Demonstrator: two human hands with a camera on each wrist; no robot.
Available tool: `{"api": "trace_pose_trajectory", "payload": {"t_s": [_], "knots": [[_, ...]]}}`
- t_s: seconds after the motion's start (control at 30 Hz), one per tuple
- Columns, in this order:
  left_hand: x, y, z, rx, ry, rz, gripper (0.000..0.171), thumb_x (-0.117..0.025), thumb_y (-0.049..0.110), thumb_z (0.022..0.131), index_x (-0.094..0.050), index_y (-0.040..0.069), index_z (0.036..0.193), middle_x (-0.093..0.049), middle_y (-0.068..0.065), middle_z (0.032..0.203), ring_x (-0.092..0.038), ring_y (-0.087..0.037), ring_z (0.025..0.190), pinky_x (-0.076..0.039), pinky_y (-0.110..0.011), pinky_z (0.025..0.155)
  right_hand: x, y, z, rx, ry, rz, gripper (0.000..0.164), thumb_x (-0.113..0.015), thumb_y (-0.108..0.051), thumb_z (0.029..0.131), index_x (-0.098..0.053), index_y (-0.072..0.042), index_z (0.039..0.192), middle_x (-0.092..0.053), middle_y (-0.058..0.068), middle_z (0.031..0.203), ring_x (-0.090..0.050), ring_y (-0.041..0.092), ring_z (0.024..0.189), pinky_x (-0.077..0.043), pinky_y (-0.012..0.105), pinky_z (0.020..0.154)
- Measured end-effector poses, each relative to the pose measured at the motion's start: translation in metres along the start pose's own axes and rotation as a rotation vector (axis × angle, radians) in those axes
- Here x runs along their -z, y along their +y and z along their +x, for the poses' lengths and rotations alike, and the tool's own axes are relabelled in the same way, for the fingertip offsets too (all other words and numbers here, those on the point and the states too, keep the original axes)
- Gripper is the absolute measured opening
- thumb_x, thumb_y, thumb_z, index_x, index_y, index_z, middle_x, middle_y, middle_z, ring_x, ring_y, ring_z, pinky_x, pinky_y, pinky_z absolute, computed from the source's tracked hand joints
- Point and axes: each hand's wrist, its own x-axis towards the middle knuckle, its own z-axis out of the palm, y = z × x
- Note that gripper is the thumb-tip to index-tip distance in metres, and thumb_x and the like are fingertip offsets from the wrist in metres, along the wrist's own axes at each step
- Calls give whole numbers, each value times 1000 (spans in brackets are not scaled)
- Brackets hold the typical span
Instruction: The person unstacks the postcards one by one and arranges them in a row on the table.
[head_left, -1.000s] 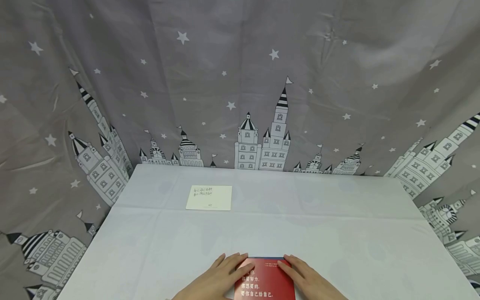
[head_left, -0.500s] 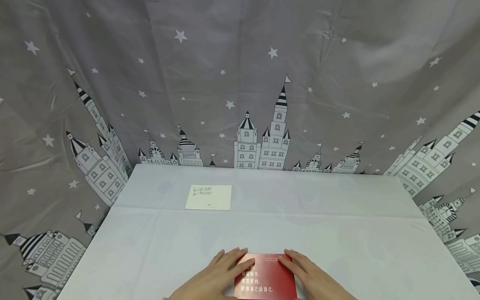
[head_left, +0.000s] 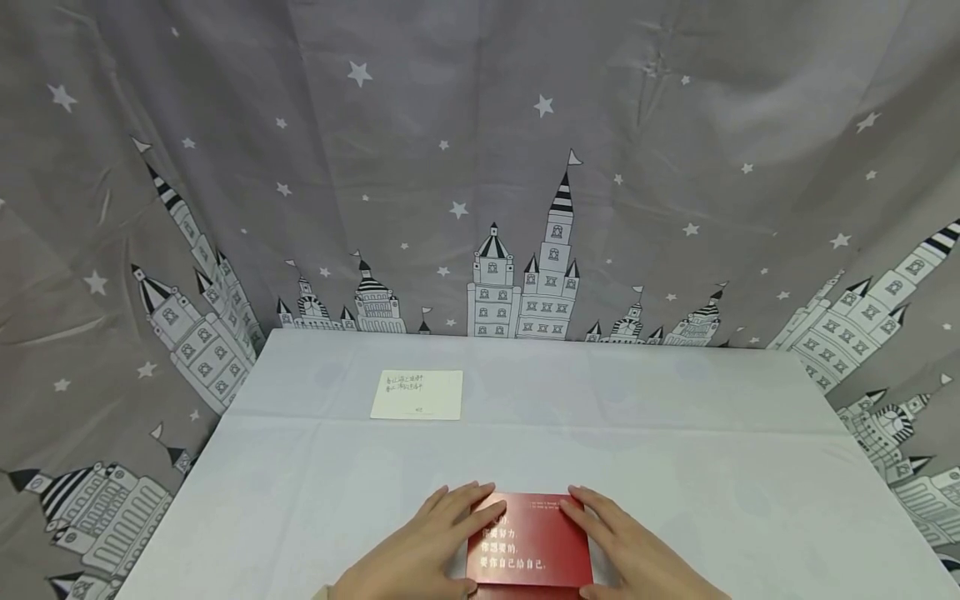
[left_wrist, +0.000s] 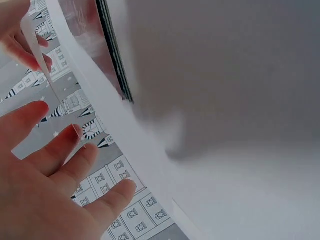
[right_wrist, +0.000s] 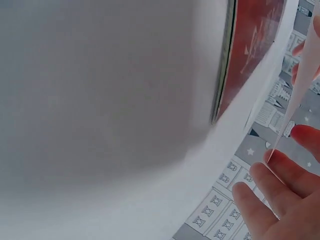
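Note:
A red postcard (head_left: 530, 542) with white printed characters is held off the table between my two hands in the head view. My left hand (head_left: 427, 542) grips its left side, and my right hand (head_left: 633, 546) grips its right side, with fingertips on the face and far corners. Both wrist views show this card nearly edge-on, as a thin pale sliver (left_wrist: 37, 55). Below it lies a stack of cards (right_wrist: 247, 50) with a red top card, whose near part (head_left: 525, 592) peeks out beneath the held one. The lower palms are cut off by the head frame.
A cream card (head_left: 417, 395) with handwriting lies at the back left of the white-covered table (head_left: 675, 467). Behind the table hangs a grey curtain (head_left: 405, 167) with castles and stars.
Both hands have lifted the red card and moved it slightly forward, away from the body. Another red card now shows below its near edge. The cream card has stayed put.

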Motion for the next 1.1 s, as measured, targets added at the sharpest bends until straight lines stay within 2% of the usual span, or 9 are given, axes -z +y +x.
{"api": "trace_pose_trajectory", "payload": {"t_s": [0.13, 0.27, 0.47, 0.73, 0.93, 1.1], "knots": [[3, -3, 3, -90, 54, 95, 83, -73, 34, 77, -33, 24, 149, -32, -2, 151, -31, -26, 136, -32, -54, 105, 4, -1, 2, -5, -18, -16, 85, -70, -50, 80, -33, -19, 150, -29, 2, 151, -41, 25, 129, -53, 37, 86], [6, -6, 8, -160, 109, 173, 85, -77, 35, 73, -39, 17, 146, -36, -7, 147, -35, -26, 134, -34, -53, 103, 7, -1, 6, 9, -15, -12, 86, -76, -39, 78, -33, -18, 150, -26, 2, 152, -39, 24, 130, -53, 35, 87], [12, -6, 12, -154, 124, 159, 85, -79, 33, 72, -40, 17, 146, -36, -7, 148, -34, -25, 134, -35, -52, 103, 10, -2, 11, 2, -21, 33, 86, -78, -36, 77, -34, -19, 149, -25, 2, 152, -39, 23, 128, -54, 32, 83], [16, -8, 15, -165, 147, 173, 83, -79, 33, 71, -44, 13, 143, -37, -8, 147, -35, -25, 133, -32, -54, 104, 10, 1, 18, 76, 71, -39, 84, -81, -31, 72, -42, -13, 144, -30, 2, 150, -38, 17, 127, -52, 29, 85], [18, -10, 16, -161, 139, 168, 83, -79, 32, 71, -43, 10, 143, -36, -8, 148, -34, -25, 134, -31, -57, 103, 10, 5, 21, 118, 110, -44, 82, -81, -30, 70, -47, -7, 141, -35, 7, 147, -39, 20, 127, -54, 32, 83], [18, -13, 18, -157, 134, 178, 82, -79, 33, 71, -45, 8, 141, -37, -9, 147, -35, -27, 134, -31, -58, 103, 9, 8, 24, 188, 156, -77, 82, -80, -30, 70, -46, -5, 140, -38, 11, 145, -40, 22, 126, -53, 33, 84]]}}
